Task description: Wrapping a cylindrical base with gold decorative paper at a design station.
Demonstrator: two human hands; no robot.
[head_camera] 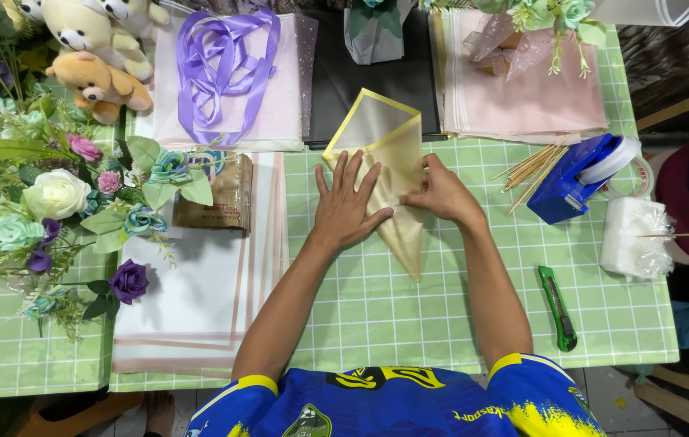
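A translucent beige wrapping sheet with a yellow border lies folded into a pointed cone shape on the green checked table. My left hand presses flat on its left side, fingers spread. My right hand pinches and holds down the fold on the right side of the sheet. The sheet's narrow tip points toward me, just right of my left wrist.
White sheets with pink borders lie at left beside artificial flowers and teddy bears. Purple ribbon, black and pink paper stacks sit at the back. Wooden sticks, a blue tape dispenser, a green cutter lie right.
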